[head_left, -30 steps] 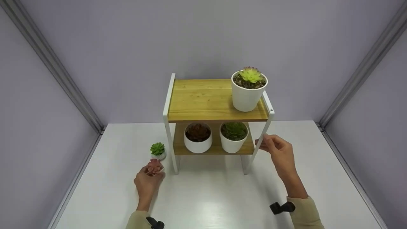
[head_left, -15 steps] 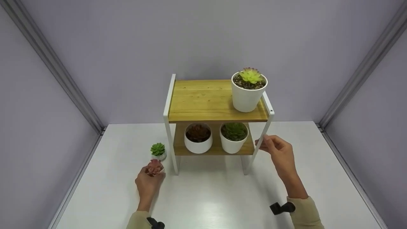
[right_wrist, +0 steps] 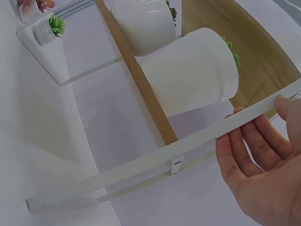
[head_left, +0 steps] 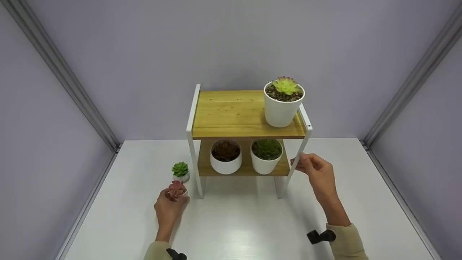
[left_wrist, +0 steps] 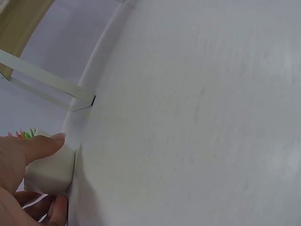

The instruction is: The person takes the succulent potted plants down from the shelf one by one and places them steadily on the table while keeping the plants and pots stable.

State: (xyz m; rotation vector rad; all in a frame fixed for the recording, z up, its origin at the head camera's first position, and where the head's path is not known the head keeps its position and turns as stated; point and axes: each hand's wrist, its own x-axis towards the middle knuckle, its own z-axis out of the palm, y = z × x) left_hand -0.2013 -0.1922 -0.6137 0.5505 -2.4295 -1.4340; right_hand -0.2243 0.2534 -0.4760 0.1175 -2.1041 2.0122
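Note:
My left hand (head_left: 168, 211) grips a small white pot (left_wrist: 52, 173) with a pinkish-red succulent (head_left: 176, 190). In the left wrist view the thumb lies along one side of this pot and the other fingers curl beneath it, at the tabletop. A small green succulent (head_left: 180, 169) in a pale pot stands just behind it. At the other side, my right hand (head_left: 319, 175) pinches the front right leg (right_wrist: 207, 134) of a two-tier plant stand (head_left: 229, 115), with the thumb on one face and the fingertips on the other.
On the stand's upper tier, a light-green succulent in a white pot (head_left: 279, 112) sits at the right. Below it are two more white pots, one with a dark reddish plant (head_left: 226, 167), one with a green plant (head_left: 265, 166). Grey walls (head_left: 231, 43) enclose the white table (head_left: 234, 224).

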